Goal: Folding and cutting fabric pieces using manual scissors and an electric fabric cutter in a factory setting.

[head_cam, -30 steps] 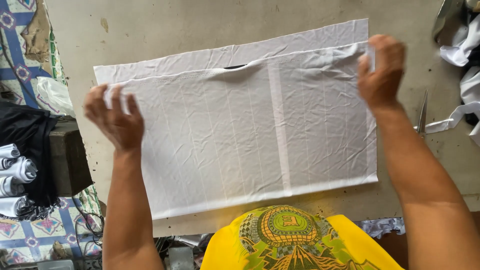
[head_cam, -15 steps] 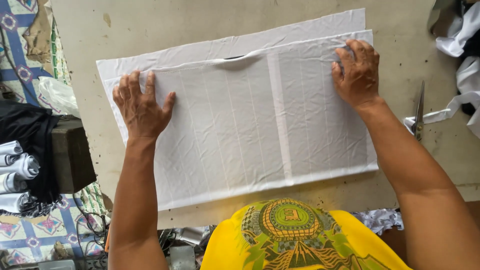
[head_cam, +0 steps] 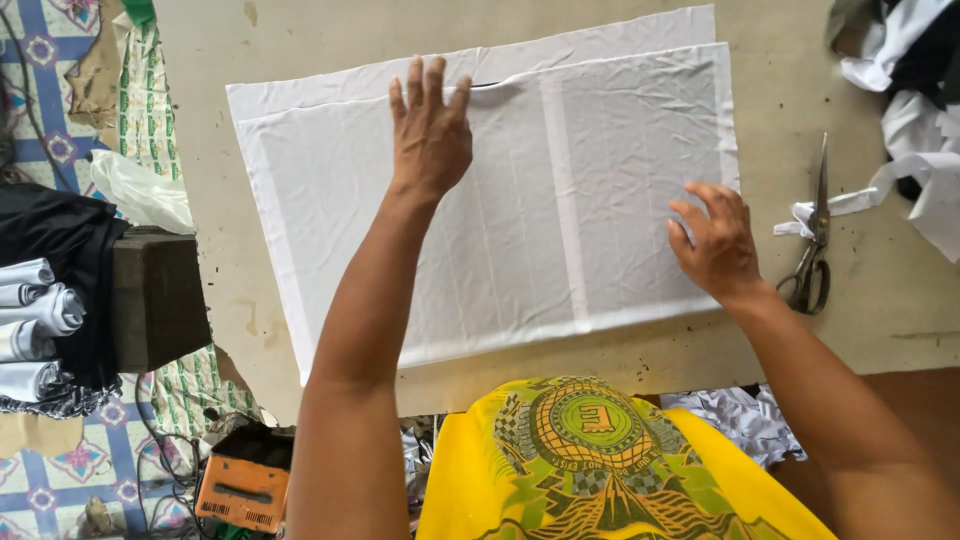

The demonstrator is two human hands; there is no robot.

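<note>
Left hand (head_cam: 430, 135) and right hand (head_cam: 715, 245), both open flat, are pressing white fabric (head_cam: 500, 210); scissors (head_cam: 812, 240) are lying just right of it.

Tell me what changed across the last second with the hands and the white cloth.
The left hand moved from the cloth's left edge toward the middle top and now lies flat, fingers spread. The right hand let go of the top right corner and came down to press near the lower right edge. The white fabric went from lifted at the corner to lying flat. The scissors and table stayed put.
</note>
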